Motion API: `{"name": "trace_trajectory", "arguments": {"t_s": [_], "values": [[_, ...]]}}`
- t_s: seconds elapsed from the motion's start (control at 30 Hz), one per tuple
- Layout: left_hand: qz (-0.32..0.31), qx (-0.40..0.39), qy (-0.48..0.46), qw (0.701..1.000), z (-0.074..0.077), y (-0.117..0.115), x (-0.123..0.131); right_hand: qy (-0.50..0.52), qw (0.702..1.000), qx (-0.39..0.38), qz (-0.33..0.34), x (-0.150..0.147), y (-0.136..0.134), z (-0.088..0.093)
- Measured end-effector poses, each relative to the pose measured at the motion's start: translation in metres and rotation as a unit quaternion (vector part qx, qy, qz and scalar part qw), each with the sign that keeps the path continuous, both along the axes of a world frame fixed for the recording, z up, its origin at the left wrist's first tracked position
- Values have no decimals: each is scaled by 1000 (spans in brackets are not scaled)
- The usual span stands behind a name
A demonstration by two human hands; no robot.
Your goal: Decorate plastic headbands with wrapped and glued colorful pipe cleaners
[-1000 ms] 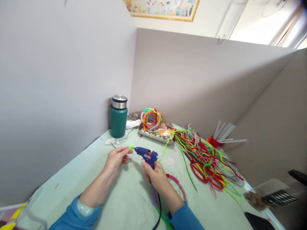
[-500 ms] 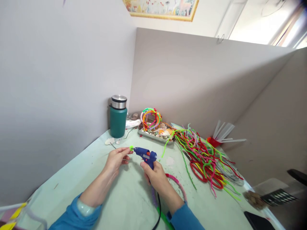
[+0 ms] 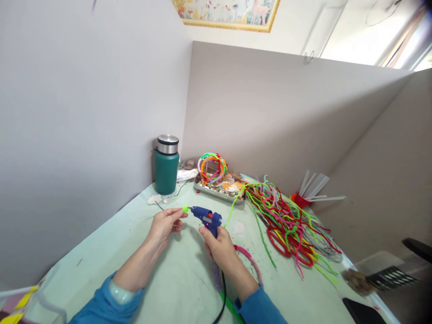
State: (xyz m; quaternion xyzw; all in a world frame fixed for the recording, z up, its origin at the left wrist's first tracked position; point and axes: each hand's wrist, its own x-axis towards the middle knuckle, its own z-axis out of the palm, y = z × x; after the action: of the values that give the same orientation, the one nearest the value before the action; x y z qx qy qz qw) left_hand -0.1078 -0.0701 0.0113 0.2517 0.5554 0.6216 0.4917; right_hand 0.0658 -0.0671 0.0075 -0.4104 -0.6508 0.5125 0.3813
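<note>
Between the fingertips of my left hand (image 3: 166,225) is a small bright green fuzzy piece (image 3: 185,209), which looks like pipe cleaner. My right hand (image 3: 218,243) is wrapped round the handle of a blue hot glue gun (image 3: 205,216), whose small light glows red. The gun's nozzle points left at the green piece, a short gap away from it. A black cord (image 3: 224,292) runs down from the gun. Below my right wrist lies a fuzzy ring (image 3: 249,254) in pink, purple and green, partly hidden by my arm.
A green bottle (image 3: 166,171) stands at the back left, near pale flat pieces (image 3: 154,199). Behind my hands, a metal tray (image 3: 219,194) holds shells and colourful rings (image 3: 212,167). Tangled pipe cleaners (image 3: 286,220), a red cup of glue sticks (image 3: 300,201) and a black phone-like object (image 3: 362,311) are right.
The glue gun has moved slightly right, so its nozzle is now a little farther from the green piece. My left hand has barely moved.
</note>
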Motion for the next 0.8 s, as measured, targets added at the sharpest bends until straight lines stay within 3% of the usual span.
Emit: {"name": "trace_trajectory", "arguments": {"t_s": [0.27, 0.53, 0.67, 0.8], "values": [[-31, 3, 8, 999, 2, 8, 12, -38, 999, 12, -20, 13, -2, 5], [-108, 12, 8, 994, 25, 35, 80, -33, 993, -2, -113, 75, -8, 19], [-129, 8, 8, 992, 19, 47, 106, -22, 984, -15, -176, 98, -8, 10], [-138, 1, 23, 990, 7, 53, 112, -1, 986, -25, -166, 104, -7, 1]]}}
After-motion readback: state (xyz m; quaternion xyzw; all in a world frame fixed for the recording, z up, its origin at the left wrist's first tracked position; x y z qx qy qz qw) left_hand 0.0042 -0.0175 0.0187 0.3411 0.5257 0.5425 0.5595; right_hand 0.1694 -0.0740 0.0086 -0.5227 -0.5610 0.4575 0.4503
